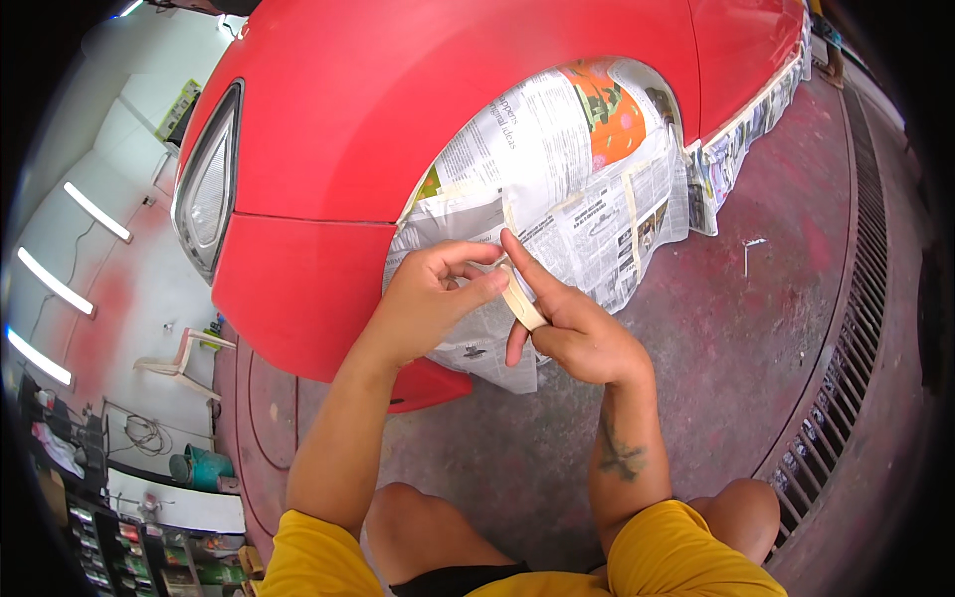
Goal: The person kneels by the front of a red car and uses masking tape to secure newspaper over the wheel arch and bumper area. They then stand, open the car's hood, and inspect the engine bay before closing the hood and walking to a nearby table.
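Observation:
A roll of cream masking tape (524,310) is in my right hand (580,333), held between the thumb and fingers, with the index finger stretched upward. My left hand (430,298) is closed in a pinch at the upper end of the roll, where a short piece of tape shows by its thumb. Both hands are in front of newspaper sheets (552,164) that cover the wheel and wheel arch of a red car (318,129). Strips of tape join the sheets. Fingers partly hide the roll's far side.
The headlight (209,179) is at the car's left end. More newspaper (741,144) lines the lower side at right. A long floor grate (841,398) curves along the right. A plastic chair (181,363), a teal bucket (204,466) and shelves of supplies (129,557) stand at left.

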### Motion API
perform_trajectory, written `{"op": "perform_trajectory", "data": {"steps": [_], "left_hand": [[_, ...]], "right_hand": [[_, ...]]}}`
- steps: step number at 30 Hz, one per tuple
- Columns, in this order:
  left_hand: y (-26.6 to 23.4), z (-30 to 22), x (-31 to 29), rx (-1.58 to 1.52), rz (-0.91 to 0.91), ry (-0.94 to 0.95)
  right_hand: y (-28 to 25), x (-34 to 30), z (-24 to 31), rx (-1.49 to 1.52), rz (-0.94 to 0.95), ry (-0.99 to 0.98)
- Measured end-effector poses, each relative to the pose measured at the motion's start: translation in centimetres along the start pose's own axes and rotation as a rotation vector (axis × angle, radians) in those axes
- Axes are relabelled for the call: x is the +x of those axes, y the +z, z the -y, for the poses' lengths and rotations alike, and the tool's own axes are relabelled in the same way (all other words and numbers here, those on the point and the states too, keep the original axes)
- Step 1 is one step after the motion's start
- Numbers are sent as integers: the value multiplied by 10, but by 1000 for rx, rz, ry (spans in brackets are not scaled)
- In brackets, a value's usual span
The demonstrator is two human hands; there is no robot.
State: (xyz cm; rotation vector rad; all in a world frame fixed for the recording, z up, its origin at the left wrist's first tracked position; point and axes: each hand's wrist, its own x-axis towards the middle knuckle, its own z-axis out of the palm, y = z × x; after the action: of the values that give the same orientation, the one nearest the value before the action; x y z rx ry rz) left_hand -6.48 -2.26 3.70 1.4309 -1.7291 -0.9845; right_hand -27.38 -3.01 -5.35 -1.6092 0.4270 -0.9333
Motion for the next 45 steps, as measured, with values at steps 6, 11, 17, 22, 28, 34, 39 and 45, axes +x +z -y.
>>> {"op": "perform_trajectory", "data": {"steps": [6, 11, 17, 22, 28, 34, 39, 45], "left_hand": [[11, 2, 2, 269, -108, 39], [23, 19, -6, -127, -252, 87], [20, 18, -5, -377, -189, 71], [21, 6, -3, -338, -183, 113], [25, -1, -1, -373, -219, 141], [64, 2, -7, -743, -439, 225], [37, 3, -15, -803, -560, 469], [-25, -83, -75, -318, -690, 860]], "right_hand": [[1, 5, -3, -70, -81, 23], [-5, 10, -24, 15, -236, -24], [-5, 9, -29, 108, -335, -200], [4, 10, -21, 121, -381, -289], [5, 9, -13, -94, -428, -280], [31, 24, -9, -60, -782, -340], [26, 22, -17, -16, -874, -347], [-16, 19, -40, 225, -1176, -344]]}}
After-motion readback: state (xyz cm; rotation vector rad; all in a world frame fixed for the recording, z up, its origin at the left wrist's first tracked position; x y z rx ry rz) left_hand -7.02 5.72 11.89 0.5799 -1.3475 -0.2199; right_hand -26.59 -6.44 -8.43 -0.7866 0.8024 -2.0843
